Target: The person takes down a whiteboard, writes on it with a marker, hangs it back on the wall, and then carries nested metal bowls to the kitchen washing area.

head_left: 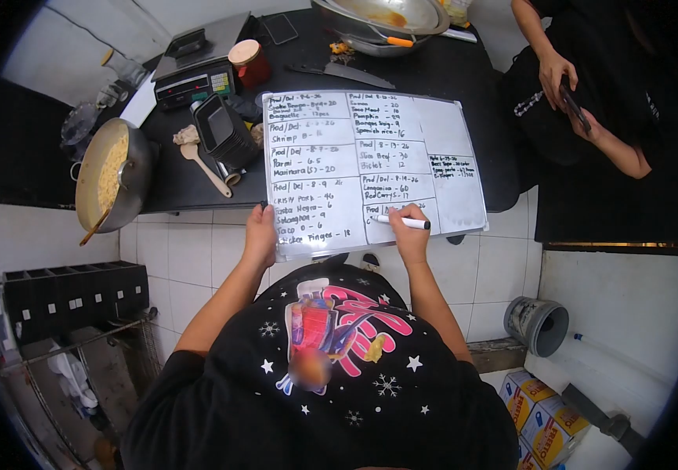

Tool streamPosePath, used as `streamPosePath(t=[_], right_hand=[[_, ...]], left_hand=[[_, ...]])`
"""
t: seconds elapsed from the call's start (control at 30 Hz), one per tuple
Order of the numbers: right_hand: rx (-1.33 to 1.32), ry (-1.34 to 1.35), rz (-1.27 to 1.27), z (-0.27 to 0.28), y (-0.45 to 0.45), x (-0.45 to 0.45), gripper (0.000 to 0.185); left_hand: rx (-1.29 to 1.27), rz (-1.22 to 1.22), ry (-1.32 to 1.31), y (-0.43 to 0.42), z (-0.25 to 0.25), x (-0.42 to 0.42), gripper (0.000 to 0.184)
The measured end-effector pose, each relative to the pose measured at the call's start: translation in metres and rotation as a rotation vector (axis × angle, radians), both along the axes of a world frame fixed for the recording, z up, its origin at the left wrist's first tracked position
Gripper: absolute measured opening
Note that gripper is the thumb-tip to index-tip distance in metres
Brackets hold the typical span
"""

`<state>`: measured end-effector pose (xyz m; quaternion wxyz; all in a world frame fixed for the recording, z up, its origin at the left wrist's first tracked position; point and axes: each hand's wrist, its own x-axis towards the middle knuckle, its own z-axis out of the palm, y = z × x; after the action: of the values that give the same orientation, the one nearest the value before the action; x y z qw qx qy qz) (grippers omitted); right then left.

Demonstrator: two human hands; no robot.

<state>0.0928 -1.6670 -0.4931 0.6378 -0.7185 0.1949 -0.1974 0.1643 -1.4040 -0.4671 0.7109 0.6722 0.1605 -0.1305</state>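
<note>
A whiteboard (458, 205) ruled into boxes and filled with handwritten lists tilts against the near edge of the black table. My left hand (259, 236) grips its lower left edge, with a small dark tip showing above the fingers. In my right hand (412, 244) is a white marker (411, 223) with a black end, held against the lower middle box. The writing there is partly covered by the fingers. Just left of the board stand stacked black containers (227, 133) and a wooden spoon (207, 170).
On the black table (190, 202) are a pan of yellow food (86, 182), a scale (186, 90), a red jar (250, 64), a knife (354, 75) and a large metal bowl (425, 17). At right, another person's hands (560, 72) hold a phone. A grey bucket (538, 323) lies below.
</note>
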Motion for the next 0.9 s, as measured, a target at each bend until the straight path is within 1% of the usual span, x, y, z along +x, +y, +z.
streamPosePath(t=[0.13, 0.33, 0.63, 0.73, 0.83, 0.9], right_hand=[[-0.029, -0.01, 0.035, 0.0008, -0.0013, -0.001, 0.025], [-0.043, -0.005, 0.004, 0.0014, -0.0012, -0.0013, 0.026], [-0.016, -0.025, 0.021, 0.0, -0.0035, -0.0016, 0.026], [0.013, -0.018, -0.014, -0.0005, -0.0037, -0.0012, 0.026], [-0.048, 0.004, -0.019, 0.0014, -0.003, -0.0016, 0.025], [-0.009, -0.025, -0.042, -0.0071, -0.0072, -0.003, 0.025]], left_hand=[[0.004, -0.009, 0.008, 0.0006, -0.0004, 0.0006, 0.02], [0.001, -0.002, 0.023, 0.0, 0.0015, 0.0002, 0.019], [0.0, -0.01, 0.017, 0.0011, -0.0022, 0.0014, 0.018], [0.014, -0.012, 0.024, 0.0019, -0.0025, 0.0013, 0.018], [0.013, 0.003, 0.02, 0.0011, -0.0023, 0.0014, 0.019], [0.023, -0.006, 0.008, 0.0009, -0.0014, 0.0008, 0.019]])
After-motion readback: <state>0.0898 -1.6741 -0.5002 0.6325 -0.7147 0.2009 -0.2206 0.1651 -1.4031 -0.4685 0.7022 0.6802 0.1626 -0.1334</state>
